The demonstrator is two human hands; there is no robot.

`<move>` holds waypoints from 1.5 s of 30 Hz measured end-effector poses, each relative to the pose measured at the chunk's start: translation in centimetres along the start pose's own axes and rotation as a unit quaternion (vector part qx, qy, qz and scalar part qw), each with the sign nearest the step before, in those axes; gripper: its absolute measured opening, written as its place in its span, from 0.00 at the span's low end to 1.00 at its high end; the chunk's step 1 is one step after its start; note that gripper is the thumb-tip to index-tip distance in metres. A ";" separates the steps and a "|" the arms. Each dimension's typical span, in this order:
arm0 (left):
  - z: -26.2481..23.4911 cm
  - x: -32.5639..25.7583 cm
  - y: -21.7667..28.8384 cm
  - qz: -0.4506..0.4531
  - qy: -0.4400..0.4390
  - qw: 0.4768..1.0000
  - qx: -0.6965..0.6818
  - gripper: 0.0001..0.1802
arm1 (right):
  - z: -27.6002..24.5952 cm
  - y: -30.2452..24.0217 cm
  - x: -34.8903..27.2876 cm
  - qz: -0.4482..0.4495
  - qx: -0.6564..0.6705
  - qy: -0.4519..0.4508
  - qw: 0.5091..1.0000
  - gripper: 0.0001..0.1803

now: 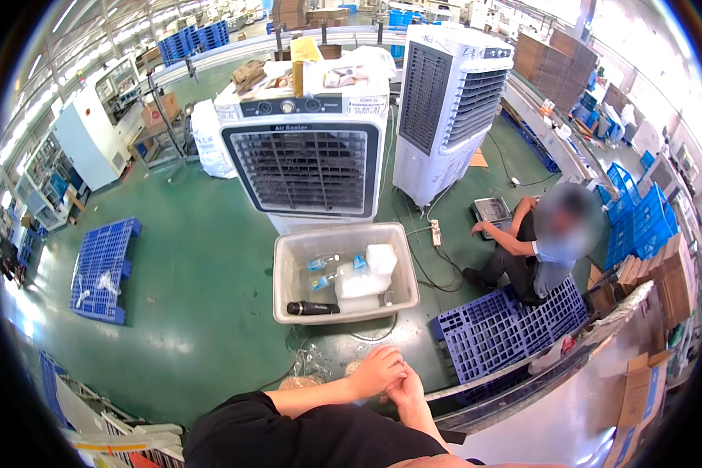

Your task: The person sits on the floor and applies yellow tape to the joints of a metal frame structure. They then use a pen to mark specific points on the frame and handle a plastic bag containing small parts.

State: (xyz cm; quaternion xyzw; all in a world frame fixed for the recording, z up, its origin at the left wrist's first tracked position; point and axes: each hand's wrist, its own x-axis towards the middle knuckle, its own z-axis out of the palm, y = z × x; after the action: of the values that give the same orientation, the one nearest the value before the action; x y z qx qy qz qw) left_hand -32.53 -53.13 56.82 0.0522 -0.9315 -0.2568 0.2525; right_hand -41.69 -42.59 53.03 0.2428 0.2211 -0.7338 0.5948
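My left hand (377, 370) and my right hand (405, 386) meet in front of my body, their closed fingers pressed together. Whatever may be between the fingers is hidden. Just beyond them stands a large whitish plastic tub (282, 273) on the floor. Inside it lie white blocks or jugs (358, 284), clear bottles with blue labels (323, 264) and a black bottle or flask (312, 308) on its side. A crumpled clear plastic bag (310, 362) is on the floor to the left of my hands.
Behind the tub stands an air cooler (300, 171) with items on top; another cooler (452, 109) is beside it. At right a person (550, 249) sits low on blue pallets (487, 331) near an open case (493, 210). A power strip (435, 232) and cables cross the floor.
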 end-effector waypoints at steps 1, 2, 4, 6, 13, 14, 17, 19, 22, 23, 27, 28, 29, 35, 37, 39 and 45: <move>-0.2 -0.1 -1.0 -0.012 -0.019 1.000 -0.001 0.11 | 0.6 0.4 1.2 -0.004 -0.011 0.019 1.000 0.14; -0.2 0.0 -1.6 -0.024 -0.036 0.999 -0.003 0.12 | 0.5 0.1 2.4 -0.018 -0.032 0.044 0.998 0.14; -0.4 0.3 -2.0 -0.009 -0.004 1.000 -0.011 0.13 | -1.7 -1.1 4.9 -0.037 -0.051 0.036 0.997 0.13; -0.6 1.4 -2.1 0.020 0.017 0.999 -0.020 0.17 | -1.5 -2.0 5.7 -0.040 -0.028 0.020 0.999 0.14; -3.6 6.1 -2.5 0.031 -0.002 0.998 -0.051 0.09 | -1.8 -1.1 7.8 -0.063 -0.115 0.011 0.991 0.14; -3.6 6.2 -3.2 0.005 0.022 0.999 -0.041 0.10 | 1.4 0.1 5.9 -0.060 -0.136 -0.008 0.989 0.15; -3.3 7.4 -3.6 -0.052 0.060 0.997 0.014 0.11 | 6.6 -0.1 3.2 -0.010 -0.187 -0.063 0.980 0.17; -2.1 8.2 -4.6 -0.072 0.038 0.996 0.036 0.11 | 5.7 -1.1 5.0 -0.011 -0.147 -0.076 0.986 0.19; -0.1 9.5 -5.4 -0.115 0.030 0.990 0.074 0.11 | 6.8 -3.1 5.2 -0.021 -0.125 -0.048 0.991 0.21; 0.9 10.1 -5.6 -0.123 0.024 0.990 0.069 0.11 | 6.5 -4.2 5.7 -0.034 -0.122 -0.041 0.991 0.20; 5.2 14.5 -5.1 -0.201 -0.068 0.974 -0.074 0.13 | 4.0 -9.1 7.9 -0.096 -0.071 -0.019 0.993 0.17; 6.6 15.8 -5.2 -0.238 -0.110 0.951 -0.162 0.16 | 2.8 -10.9 8.6 -0.118 -0.051 -0.020 0.991 0.16; 8.8 16.9 -6.1 -0.251 -0.133 0.925 -0.252 0.16 | 2.2 -12.7 9.0 -0.138 -0.031 -0.022 0.990 0.15; 14.9 28.0 -0.2 -0.054 -0.229 0.951 -0.199 0.15 | 3.7 -22.6 3.6 -0.293 -0.006 0.067 0.954 0.18; 17.1 31.7 1.5 -0.005 -0.218 0.959 -0.181 0.15 | 4.8 -25.8 1.9 -0.325 0.012 0.107 0.939 0.20; 19.4 34.5 3.2 0.019 -0.214 0.961 -0.172 0.15 | 5.4 -28.1 -0.4 -0.390 0.025 0.072 0.918 0.20; 27.9 37.5 5.5 -0.105 -0.395 0.841 -0.355 0.18 | -0.5 -32.7 -0.9 -0.494 0.066 0.069 0.864 0.19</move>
State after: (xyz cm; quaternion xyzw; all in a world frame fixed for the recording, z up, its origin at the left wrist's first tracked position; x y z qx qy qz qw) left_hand -78.78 -44.30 55.53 -0.0492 -0.7864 -0.5934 -0.1647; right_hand -73.54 -35.19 54.34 0.1906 0.3034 -0.9259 0.1197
